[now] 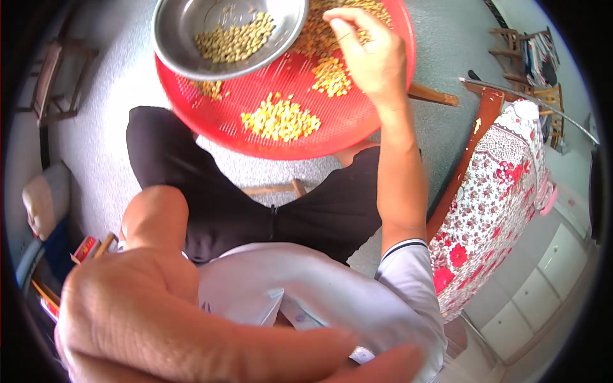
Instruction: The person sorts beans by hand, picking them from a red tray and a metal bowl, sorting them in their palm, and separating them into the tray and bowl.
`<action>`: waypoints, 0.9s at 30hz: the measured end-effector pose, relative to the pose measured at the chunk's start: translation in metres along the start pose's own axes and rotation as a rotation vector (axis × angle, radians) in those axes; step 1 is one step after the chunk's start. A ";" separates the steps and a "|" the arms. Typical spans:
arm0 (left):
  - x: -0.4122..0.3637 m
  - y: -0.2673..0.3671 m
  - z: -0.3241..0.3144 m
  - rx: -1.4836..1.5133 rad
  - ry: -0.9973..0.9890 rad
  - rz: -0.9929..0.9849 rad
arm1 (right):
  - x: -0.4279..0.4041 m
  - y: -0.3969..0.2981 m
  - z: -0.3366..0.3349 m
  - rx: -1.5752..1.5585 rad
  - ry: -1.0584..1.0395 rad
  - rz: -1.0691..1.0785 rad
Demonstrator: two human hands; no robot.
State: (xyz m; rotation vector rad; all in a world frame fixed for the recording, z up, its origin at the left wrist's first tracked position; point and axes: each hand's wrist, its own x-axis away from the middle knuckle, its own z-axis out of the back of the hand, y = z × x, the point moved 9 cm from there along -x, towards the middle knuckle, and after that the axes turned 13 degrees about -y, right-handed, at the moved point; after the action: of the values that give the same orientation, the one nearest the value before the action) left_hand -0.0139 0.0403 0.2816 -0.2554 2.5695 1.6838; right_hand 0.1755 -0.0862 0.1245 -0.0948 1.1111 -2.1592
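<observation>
My right hand (376,57) hovers over the right side of a round red plastic sieve tray (234,129). Its thumb and index fingertips nearly meet; whether a kernel is between them is unclear. Below and left of it lies a small heap of yellow corn kernels (333,77), with a larger heap of kernels (281,119) near the tray's front. Browner kernels (313,38) spread behind. A steel bowl (179,52) of greenish-beige beans (234,40) sits over the tray's left part. My left hand (158,306) looms close to the camera, its fingers pointing right and partly cut off below.
A wooden leg (433,94) sticks out right of the tray. Further right is a wood-framed piece of furniture (488,110) under a floral cloth (483,206). Wooden chairs (48,86) stand at the far left. My knees (153,139) flank the tray's front edge.
</observation>
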 end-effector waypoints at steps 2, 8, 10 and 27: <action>-0.001 -0.003 -0.003 0.021 -0.019 -0.001 | 0.001 0.004 0.003 0.007 -0.018 -0.043; 0.008 -0.006 -0.011 0.062 -0.018 0.086 | 0.004 -0.002 0.006 0.019 -0.014 -0.003; 0.004 -0.008 -0.009 0.080 -0.002 0.095 | 0.000 -0.001 0.002 0.017 -0.028 0.015; 0.002 -0.015 -0.021 0.209 -0.104 0.156 | 0.004 -0.006 0.000 0.012 -0.026 0.056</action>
State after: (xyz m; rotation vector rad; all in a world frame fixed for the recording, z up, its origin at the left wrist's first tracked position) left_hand -0.0121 0.0150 0.2757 0.0433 2.7195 1.4115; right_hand 0.1691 -0.0864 0.1278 -0.0847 1.0739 -2.1087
